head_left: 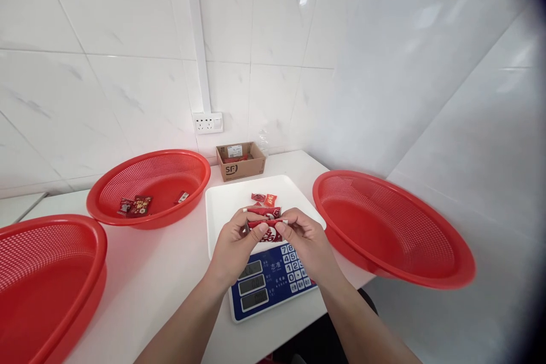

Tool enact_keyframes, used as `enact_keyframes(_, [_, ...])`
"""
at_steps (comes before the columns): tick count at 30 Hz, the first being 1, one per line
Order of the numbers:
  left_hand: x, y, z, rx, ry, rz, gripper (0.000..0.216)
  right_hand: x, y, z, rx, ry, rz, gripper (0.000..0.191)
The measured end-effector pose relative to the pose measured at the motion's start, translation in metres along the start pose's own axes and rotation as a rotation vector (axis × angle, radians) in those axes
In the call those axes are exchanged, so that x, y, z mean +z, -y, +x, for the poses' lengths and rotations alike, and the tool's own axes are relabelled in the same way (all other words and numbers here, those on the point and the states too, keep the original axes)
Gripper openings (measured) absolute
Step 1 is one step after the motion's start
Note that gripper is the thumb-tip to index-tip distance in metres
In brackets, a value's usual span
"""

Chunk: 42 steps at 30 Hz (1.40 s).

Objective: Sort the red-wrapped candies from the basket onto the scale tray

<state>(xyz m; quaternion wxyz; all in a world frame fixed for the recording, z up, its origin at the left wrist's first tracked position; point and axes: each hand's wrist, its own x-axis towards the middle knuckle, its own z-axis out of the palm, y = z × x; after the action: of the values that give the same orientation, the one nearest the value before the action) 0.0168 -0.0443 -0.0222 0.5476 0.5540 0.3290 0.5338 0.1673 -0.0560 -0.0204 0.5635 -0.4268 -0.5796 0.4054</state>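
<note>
My left hand (239, 239) and my right hand (303, 234) meet over the front of the white scale pan (226, 199). Between them they grip a small red plastic bag (271, 233) with white print, both thumbs on its near side and fingers behind. Its top edge looks spread, with one side standing behind the other; I cannot see what is inside. Just beyond the bag, a few small red wrapped snack packets (270, 200) lie on the pan. Below my hands is the scale's blue panel (277, 284), with displays at left and a keypad at right, partly covered by my right hand.
Red plastic baskets stand around the scale: one on the right (392, 222), one at back left (162, 182) holding several snack packets (140, 205), and one at near left (46, 290). A cardboard box (243, 169) with red items sits by the wall beneath a socket (208, 123).
</note>
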Motion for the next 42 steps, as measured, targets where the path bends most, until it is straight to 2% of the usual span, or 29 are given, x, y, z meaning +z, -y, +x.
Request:
enact_keyframes(13, [0.002, -0.001, -0.001, 0.0, -0.042, -0.031, 0.012, 0.002, -0.005, -0.001, -0.015, -0.006, 0.051, 0.016])
enact_keyframes(17, [0.002, -0.002, -0.001, -0.023, -0.008, -0.026, 0.014, 0.002, -0.007, -0.002, 0.009, -0.004, 0.087, 0.017])
enact_keyframes(19, [0.001, -0.002, 0.0, -0.068, -0.013, -0.044, 0.019, 0.001, -0.008, -0.002, 0.041, -0.026, 0.13, 0.019])
enact_keyframes(23, [-0.003, -0.003, 0.002, -0.165, -0.106, -0.115, 0.025, -0.001, -0.01, -0.001, 0.17, -0.093, 0.283, 0.026])
enact_keyframes(28, [-0.006, -0.004, 0.005, -0.152, -0.116, -0.239, 0.031, 0.001, -0.009, 0.0, 0.288, -0.015, 0.322, 0.031])
enact_keyframes(33, [-0.006, -0.004, 0.004, -0.167, -0.111, -0.27, 0.037, 0.003, -0.014, 0.001, 0.279, 0.017, 0.227, 0.03])
enact_keyframes(42, [-0.006, 0.0, 0.006, -0.131, -0.074, -0.173, 0.036, 0.001, -0.014, 0.002, 0.24, 0.0, 0.27, 0.021])
